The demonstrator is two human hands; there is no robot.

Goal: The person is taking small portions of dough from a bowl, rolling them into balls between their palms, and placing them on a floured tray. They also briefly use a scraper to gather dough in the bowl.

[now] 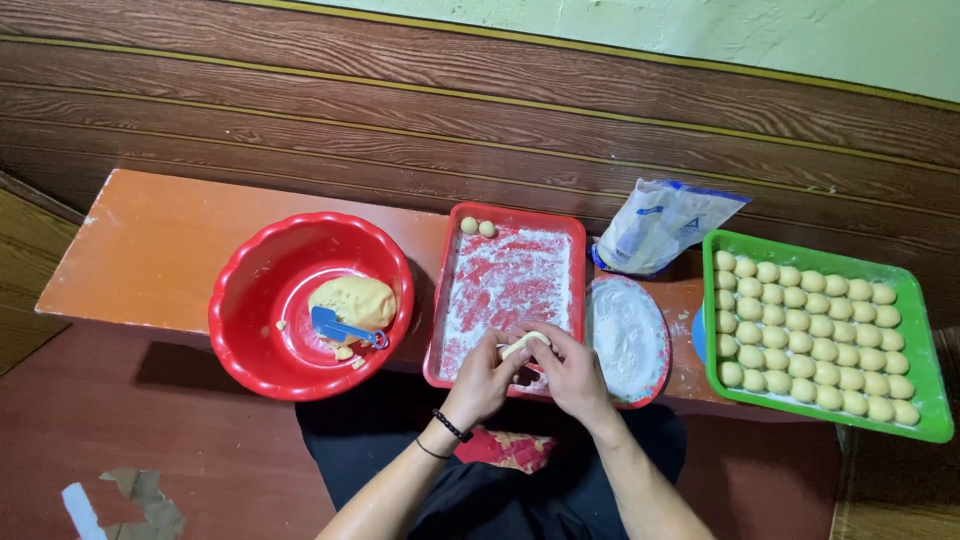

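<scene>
My left hand (pixel 483 379) and my right hand (pixel 571 367) meet over the near end of a floured red tray (pixel 574 262). Together they pinch a small piece of yellow dough (pixel 524 343) between the fingers. Two small dough balls (pixel 477 227) lie in the tray's far left corner. To the left stands a red basin (pixel 262 278) holding a lump of yellow dough (pixel 356 298) with a blue scraper (pixel 340 327) resting on it.
A round plate of white flour (pixel 626 338) sits right of the tray, a plastic flour bag (pixel 662 224) behind it. A green tray (pixel 917 300) at the far right holds several rows of dough balls. All stand on a low orange bench (pixel 150 250) against a wooden wall.
</scene>
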